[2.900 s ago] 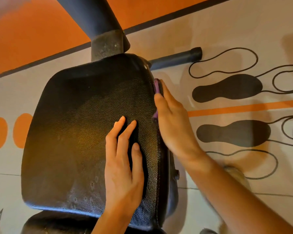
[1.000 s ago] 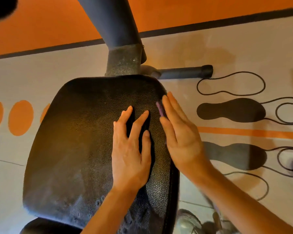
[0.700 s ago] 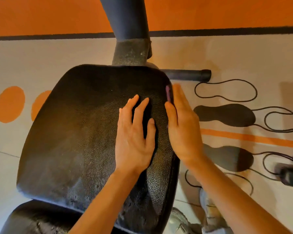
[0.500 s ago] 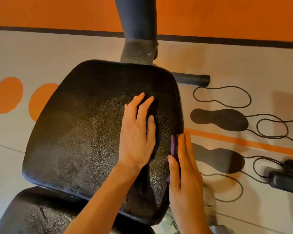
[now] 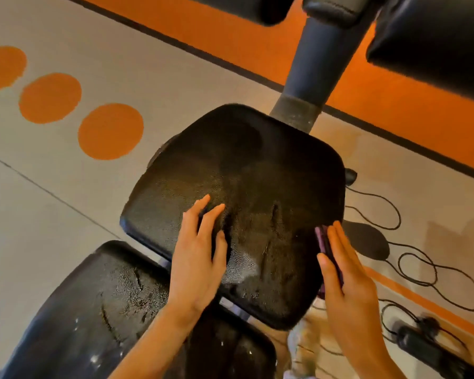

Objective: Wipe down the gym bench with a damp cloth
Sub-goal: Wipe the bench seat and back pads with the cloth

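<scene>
The right hand (image 5: 348, 280), pressing the purple cloth (image 5: 327, 255) flat against the seat pad (image 5: 244, 187), has travelled from the pad's far right edge, by the post, to its near right edge. The left hand (image 5: 197, 258) has shifted from the pad's centre-right to its near left part, fingers still flat.

Black pebbled seat pad (image 5: 238, 170), purple cloth (image 5: 321, 237)
</scene>
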A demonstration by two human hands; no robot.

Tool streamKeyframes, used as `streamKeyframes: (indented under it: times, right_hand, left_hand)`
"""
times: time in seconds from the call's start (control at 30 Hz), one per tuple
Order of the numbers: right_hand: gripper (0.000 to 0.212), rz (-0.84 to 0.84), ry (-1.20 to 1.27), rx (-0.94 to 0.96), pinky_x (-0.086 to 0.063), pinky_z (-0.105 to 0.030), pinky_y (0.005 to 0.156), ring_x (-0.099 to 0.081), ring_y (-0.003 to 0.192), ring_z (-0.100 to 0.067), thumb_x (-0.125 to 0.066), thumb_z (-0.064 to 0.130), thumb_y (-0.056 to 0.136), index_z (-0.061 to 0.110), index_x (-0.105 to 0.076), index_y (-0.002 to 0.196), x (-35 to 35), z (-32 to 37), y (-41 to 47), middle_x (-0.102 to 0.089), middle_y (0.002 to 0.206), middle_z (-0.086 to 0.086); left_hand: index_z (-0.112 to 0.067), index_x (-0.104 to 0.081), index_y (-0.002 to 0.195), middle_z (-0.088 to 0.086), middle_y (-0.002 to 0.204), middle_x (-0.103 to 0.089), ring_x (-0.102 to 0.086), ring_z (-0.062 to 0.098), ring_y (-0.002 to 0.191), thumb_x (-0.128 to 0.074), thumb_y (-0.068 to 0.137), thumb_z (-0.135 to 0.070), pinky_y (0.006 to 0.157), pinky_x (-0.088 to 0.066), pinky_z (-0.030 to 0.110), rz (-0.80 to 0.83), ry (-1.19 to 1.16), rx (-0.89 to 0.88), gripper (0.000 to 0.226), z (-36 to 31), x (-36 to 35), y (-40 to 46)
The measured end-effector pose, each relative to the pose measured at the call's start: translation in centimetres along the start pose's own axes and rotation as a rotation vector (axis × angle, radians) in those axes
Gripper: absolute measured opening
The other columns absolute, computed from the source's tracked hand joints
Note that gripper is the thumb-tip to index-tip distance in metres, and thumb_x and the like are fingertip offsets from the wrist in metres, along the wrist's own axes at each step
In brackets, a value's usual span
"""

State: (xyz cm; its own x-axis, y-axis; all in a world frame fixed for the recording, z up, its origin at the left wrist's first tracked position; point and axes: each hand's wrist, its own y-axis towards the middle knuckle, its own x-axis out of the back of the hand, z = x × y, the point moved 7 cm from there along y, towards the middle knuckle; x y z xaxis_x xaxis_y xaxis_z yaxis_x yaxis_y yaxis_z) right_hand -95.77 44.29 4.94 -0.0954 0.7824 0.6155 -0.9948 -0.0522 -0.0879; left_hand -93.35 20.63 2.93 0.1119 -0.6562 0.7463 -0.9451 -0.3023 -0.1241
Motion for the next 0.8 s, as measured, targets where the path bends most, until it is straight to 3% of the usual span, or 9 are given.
streamKeyframes:
  times: [0.13,0.33,0.4,0.43,0.5,0.53,0.63,0.8]
  right_hand:
    - [0.05,0.051,-0.089,-0.006,-0.047,-0.048,0.102,-0.04,0.136,-0.014,-0.046,0.03,0.094,0.03,-0.031,0.142,-0.4,1.5,1.5,-0.032,0.147,0.016]
    - [0.054,0.144,-0.135,0.088,-0.049,-0.05,0.098,-0.032,0.138,-0.005,-0.041,0.034,0.093,0.024,-0.034,0.145,-2.7,4.9,4.5,-0.03,0.149,0.018]
    - [0.054,0.194,-0.15,0.102,-0.047,-0.044,0.103,-0.03,0.138,-0.003,-0.04,0.034,0.093,0.027,-0.031,0.146,-3.9,5.8,5.9,-0.029,0.15,0.018]
    - [0.053,0.212,-0.158,0.121,-0.047,-0.034,0.104,-0.03,0.137,-0.002,-0.041,0.032,0.094,0.028,-0.03,0.146,-4.4,6.3,6.6,-0.03,0.151,0.017]
    - [0.051,0.254,-0.17,0.132,-0.042,-0.001,0.089,-0.029,0.133,0.001,-0.042,0.027,0.097,0.027,-0.029,0.146,-5.7,7.0,8.2,-0.031,0.153,0.011]
    - [0.051,0.276,-0.181,0.13,-0.036,0.008,0.078,-0.031,0.13,0.003,-0.043,0.024,0.097,0.025,-0.03,0.147,-6.4,7.3,9.1,-0.031,0.154,0.009]
    - [0.052,0.32,-0.227,0.163,-0.032,0.012,0.066,-0.039,0.12,0.01,-0.041,0.028,0.098,0.027,-0.029,0.148,-8.5,8.4,12.1,-0.03,0.153,0.011]
    - [0.052,0.4,-0.219,0.219,-0.024,0.015,0.069,-0.027,0.134,0.002,-0.038,0.033,0.099,0.032,-0.025,0.149,-11.5,10.1,17.2,-0.025,0.156,0.014]
  left_hand:
    - [-0.026,-0.042,0.142,-0.011,0.155,-0.023,-0.028,0.018,0.146,-0.047,0.098,-0.027,0.113,-0.037,0.046,-0.043,-0.024,0.028,0.044,1.4,2.4,0.1]
    - [-0.026,-0.041,0.143,-0.01,0.156,-0.021,-0.025,0.016,0.146,-0.048,0.098,-0.03,0.112,-0.04,0.045,-0.128,-0.043,0.095,0.046,3.5,4.8,0.4]
    - [-0.026,-0.041,0.144,-0.009,0.157,-0.021,-0.023,0.016,0.148,-0.048,0.098,-0.029,0.114,-0.038,0.045,-0.144,-0.041,0.129,0.046,4.1,5.1,0.8]
    - [-0.026,-0.041,0.144,-0.009,0.157,-0.021,-0.021,0.016,0.148,-0.049,0.098,-0.029,0.115,-0.037,0.045,-0.153,-0.045,0.145,0.046,4.4,5.3,1.0]
    - [-0.026,-0.042,0.143,-0.009,0.157,-0.021,-0.02,0.017,0.149,-0.049,0.098,-0.027,0.115,-0.036,0.046,-0.166,-0.058,0.172,0.046,4.8,5.4,1.6]
    - [-0.026,-0.042,0.143,-0.009,0.157,-0.021,-0.02,0.017,0.149,-0.049,0.098,-0.027,0.115,-0.035,0.046,-0.169,-0.06,0.184,0.046,5.0,5.4,2.0]
    - [-0.025,-0.043,0.143,-0.008,0.156,-0.023,-0.021,0.015,0.148,-0.049,0.098,-0.026,0.117,-0.031,0.045,-0.187,-0.054,0.216,0.045,5.3,5.1,3.3]
    - [-0.025,-0.044,0.142,-0.008,0.154,-0.026,-0.024,0.015,0.147,-0.048,0.098,-0.025,0.118,-0.029,0.043,-0.228,-0.061,0.264,0.044,5.2,4.3,6.2]
